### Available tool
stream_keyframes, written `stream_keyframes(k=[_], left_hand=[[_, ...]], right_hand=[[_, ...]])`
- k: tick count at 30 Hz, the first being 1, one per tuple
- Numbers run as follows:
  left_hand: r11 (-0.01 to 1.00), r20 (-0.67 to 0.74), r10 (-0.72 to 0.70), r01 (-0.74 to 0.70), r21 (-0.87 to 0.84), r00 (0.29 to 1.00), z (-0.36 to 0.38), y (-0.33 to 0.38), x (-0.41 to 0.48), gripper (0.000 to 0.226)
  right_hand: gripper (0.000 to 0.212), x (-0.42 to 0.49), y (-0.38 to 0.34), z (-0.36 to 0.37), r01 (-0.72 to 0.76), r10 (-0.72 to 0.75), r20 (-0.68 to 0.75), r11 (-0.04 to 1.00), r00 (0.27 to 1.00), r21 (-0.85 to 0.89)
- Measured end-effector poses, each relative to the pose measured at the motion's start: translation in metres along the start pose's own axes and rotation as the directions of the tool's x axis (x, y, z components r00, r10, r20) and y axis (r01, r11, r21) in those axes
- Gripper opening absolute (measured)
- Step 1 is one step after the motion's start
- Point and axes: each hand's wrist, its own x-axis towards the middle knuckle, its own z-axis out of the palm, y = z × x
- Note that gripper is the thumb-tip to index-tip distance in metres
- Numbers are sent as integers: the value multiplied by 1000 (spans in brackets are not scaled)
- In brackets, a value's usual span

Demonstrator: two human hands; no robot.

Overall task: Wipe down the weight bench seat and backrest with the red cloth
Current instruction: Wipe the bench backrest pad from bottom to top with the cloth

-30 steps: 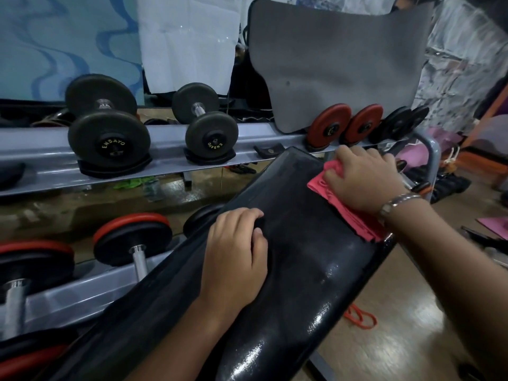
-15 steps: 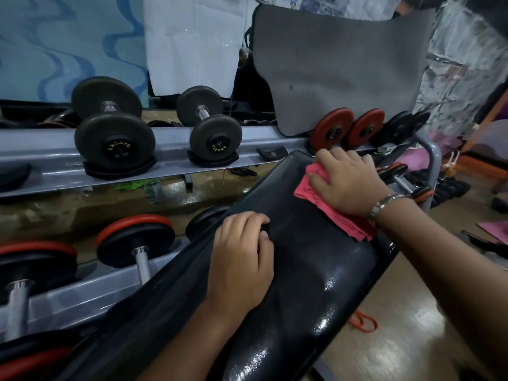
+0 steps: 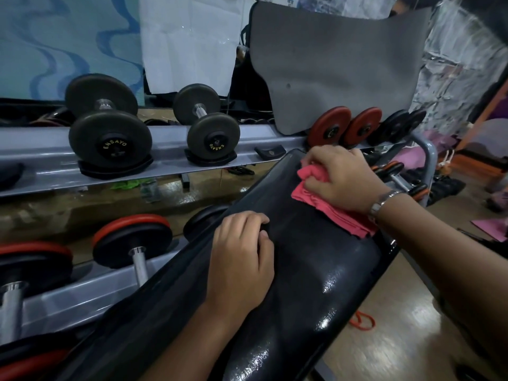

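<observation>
2 hands on bench pad (image 3: 302, 270): left hand (image 3: 242, 257) gripping edge, right hand (image 3: 341, 180) clutching red cloth (image 3: 343, 220) against it

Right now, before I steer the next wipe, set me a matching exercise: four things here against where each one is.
1 red cloth
2 left hand
3 grey mat
4 orange band

A on the floor beside the bench pad
B gripping the pad's left edge
C under the right hand
D hanging over the dumbbell rack

Pairs: 1-C, 2-B, 3-D, 4-A.
</observation>
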Motion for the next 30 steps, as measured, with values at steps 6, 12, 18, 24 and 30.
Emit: stream_keyframes(k=[6, 12, 18, 24, 30], left_hand=[[1000, 5, -8, 8, -5, 1000, 0, -1, 0, 22], [1000, 21, -23, 24, -16, 999, -1, 1, 1, 22], [999, 11, -33, 34, -12, 999, -2, 1, 1, 21], [1000, 0, -24, 24, -20, 1000, -1, 2, 1, 20], [998, -18, -51, 51, -41, 999, -3, 1, 2, 19]], right_hand=[[35, 32, 7, 9, -121, 123, -100, 992, 987, 21], [42, 12, -2, 2, 33, -33, -24, 999, 999, -1], [34, 48, -7, 17, -11, 14, -30, 995, 999, 97], [29, 41, -15, 7, 130, -136, 30, 981, 990, 144], [28, 58, -51, 27, 82, -92, 151, 994, 984, 70]])
